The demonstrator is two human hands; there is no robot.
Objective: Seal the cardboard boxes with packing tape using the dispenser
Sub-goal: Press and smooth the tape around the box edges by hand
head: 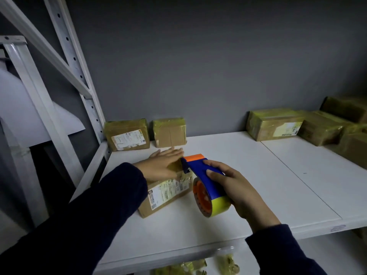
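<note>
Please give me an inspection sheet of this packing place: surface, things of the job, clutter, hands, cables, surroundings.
Surface: white shelf board, with a seam across its right part.
Job's things: cardboard box with a printed label, near the left front; blue and orange tape dispenser, its head over the box.
Clutter: two taped boxes at the back left; more taped boxes at the right.
Hands: left hand lies flat on the box, fingers straight; right hand grips the dispenser.
Cables: nothing seen.
Surroundings: grey wall; white metal rack frame at left; wrapped items below the board.
</note>
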